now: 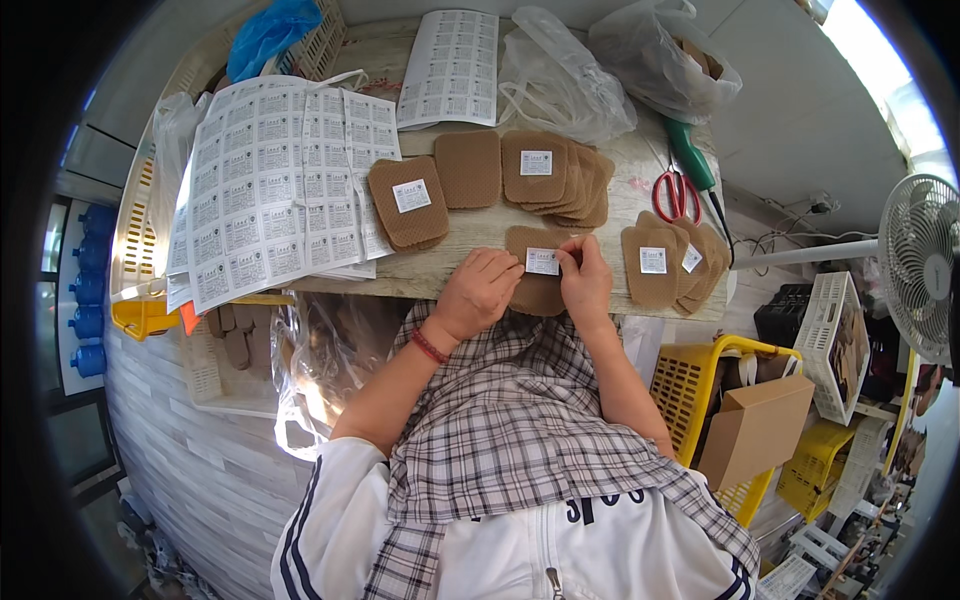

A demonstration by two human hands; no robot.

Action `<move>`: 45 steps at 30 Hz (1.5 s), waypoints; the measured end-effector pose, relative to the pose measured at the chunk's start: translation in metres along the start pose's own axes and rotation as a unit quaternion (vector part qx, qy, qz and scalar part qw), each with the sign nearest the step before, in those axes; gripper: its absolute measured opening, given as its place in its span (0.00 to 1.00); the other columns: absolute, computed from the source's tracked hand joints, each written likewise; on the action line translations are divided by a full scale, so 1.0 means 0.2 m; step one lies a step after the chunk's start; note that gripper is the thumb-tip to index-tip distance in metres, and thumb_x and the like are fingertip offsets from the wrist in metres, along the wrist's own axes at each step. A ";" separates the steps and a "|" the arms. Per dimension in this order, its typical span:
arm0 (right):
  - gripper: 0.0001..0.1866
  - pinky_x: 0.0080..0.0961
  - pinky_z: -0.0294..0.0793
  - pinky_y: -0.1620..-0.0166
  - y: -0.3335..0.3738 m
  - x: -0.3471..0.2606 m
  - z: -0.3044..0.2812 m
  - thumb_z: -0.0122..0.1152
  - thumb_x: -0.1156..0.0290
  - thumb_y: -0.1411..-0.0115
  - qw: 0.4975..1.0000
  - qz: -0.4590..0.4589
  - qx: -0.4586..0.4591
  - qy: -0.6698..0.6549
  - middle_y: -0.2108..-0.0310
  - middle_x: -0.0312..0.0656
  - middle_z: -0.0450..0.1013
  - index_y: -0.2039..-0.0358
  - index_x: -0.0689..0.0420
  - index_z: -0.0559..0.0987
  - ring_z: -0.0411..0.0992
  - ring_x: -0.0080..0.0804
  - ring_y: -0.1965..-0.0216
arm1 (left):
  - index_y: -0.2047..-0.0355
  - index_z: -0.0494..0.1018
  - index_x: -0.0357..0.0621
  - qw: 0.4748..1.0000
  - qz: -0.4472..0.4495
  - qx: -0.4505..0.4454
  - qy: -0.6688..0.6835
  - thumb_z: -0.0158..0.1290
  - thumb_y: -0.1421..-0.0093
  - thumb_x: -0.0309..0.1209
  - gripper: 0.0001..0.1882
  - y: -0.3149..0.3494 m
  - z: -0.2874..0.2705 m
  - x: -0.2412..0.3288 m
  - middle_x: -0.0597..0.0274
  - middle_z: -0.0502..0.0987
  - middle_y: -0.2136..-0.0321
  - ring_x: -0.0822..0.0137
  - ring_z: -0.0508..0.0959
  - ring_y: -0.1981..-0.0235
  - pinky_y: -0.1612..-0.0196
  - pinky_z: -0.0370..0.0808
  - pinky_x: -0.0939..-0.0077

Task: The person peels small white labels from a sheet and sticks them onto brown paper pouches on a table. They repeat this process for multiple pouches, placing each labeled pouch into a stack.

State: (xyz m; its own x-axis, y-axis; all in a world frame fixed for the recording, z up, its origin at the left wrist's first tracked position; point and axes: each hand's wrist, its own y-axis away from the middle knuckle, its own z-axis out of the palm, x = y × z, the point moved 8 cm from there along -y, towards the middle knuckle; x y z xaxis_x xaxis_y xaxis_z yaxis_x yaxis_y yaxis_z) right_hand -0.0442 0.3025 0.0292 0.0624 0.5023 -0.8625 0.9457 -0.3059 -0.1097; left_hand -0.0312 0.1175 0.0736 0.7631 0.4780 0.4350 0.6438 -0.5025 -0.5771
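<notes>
A brown textured pad (538, 300) with rounded corners lies at the table's near edge, between my hands. Over it is a small white printed label (542, 261). My left hand (478, 292) is closed, its fingertips at the label's left edge. The thumb and forefinger of my right hand (588, 278) pinch at the label's right edge. Whether the label is fully pressed onto the pad cannot be made out. Beyond my hands sit a labelled pad stack (408, 225), a plain pad (468, 190) and a fanned labelled stack (530, 190). More labelled pads (652, 285) lie to the right.
Large label sheets (275, 200) cover the table's left side, another sheet (450, 60) behind. Red-handled scissors (677, 195) and a green-handled tool (688, 155) lie at right. Plastic bags (565, 85) stand at the back. A yellow crate (690, 395) and a fan (915, 270) are right.
</notes>
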 end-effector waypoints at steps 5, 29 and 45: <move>0.05 0.38 0.76 0.62 0.00 0.01 0.01 0.65 0.75 0.39 1.000 -0.003 0.006 0.020 0.69 0.44 0.79 0.64 0.57 0.76 0.79 0.46 0.66 | 0.61 0.82 0.35 1.000 -0.003 -0.001 0.003 0.63 0.47 0.21 0.12 -0.01 -0.01 0.00 0.55 0.80 0.58 0.53 0.80 0.54 0.47 0.77 0.60; 0.07 0.41 0.76 0.62 0.06 -0.15 0.02 0.65 0.76 0.41 0.973 -0.151 0.036 0.171 0.64 0.43 0.75 0.63 0.56 0.75 0.77 0.47 0.61 | 0.52 0.81 0.45 0.998 0.014 -0.061 -0.030 0.62 0.44 0.30 0.18 -0.04 0.01 0.04 0.60 0.77 0.50 0.60 0.75 0.53 0.45 0.71 0.63; 0.18 0.40 0.76 0.56 0.06 -0.17 -0.03 0.69 0.68 0.41 0.952 -0.143 0.067 0.261 0.59 0.45 0.73 0.52 0.57 0.77 0.74 0.48 0.57 | 0.48 0.77 0.42 0.997 -0.002 -0.070 -0.016 0.61 0.44 0.26 0.21 -0.03 0.04 0.01 0.59 0.77 0.46 0.57 0.75 0.49 0.43 0.70 0.59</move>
State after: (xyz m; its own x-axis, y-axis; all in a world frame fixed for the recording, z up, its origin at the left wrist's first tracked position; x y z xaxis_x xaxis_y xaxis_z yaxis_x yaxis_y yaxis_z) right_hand -0.0325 0.2864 0.0591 -0.0079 0.9032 -0.4292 0.9008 -0.1799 -0.3952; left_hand -0.0349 0.1276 0.0724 0.7592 0.5028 0.4133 0.6508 -0.5952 -0.4713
